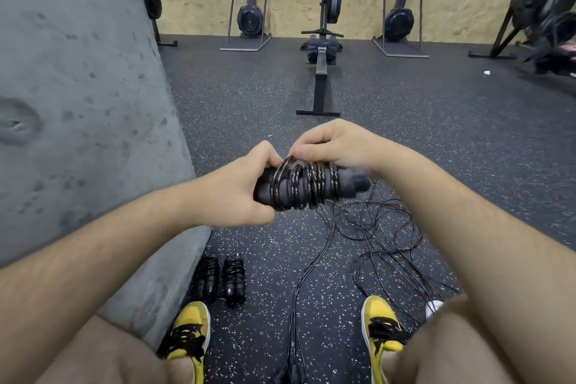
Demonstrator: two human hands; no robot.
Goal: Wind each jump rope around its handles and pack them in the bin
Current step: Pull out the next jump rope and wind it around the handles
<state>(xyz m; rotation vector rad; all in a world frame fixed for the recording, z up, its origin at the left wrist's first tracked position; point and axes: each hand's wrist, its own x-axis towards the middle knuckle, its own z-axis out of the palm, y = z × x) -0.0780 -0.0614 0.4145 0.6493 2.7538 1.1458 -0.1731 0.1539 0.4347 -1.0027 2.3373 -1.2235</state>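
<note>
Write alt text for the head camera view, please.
Two hands, left hand and right hand, wind a black jump rope around its paired handles; two wound ropes and loose rope tangles lie on the gym floor.

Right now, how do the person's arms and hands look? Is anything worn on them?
Both arms are bare to the frame edge, with no sleeves showing. The left hand and right hand wear no gloves, rings, watch or bands. The fingers are uncovered.
</note>
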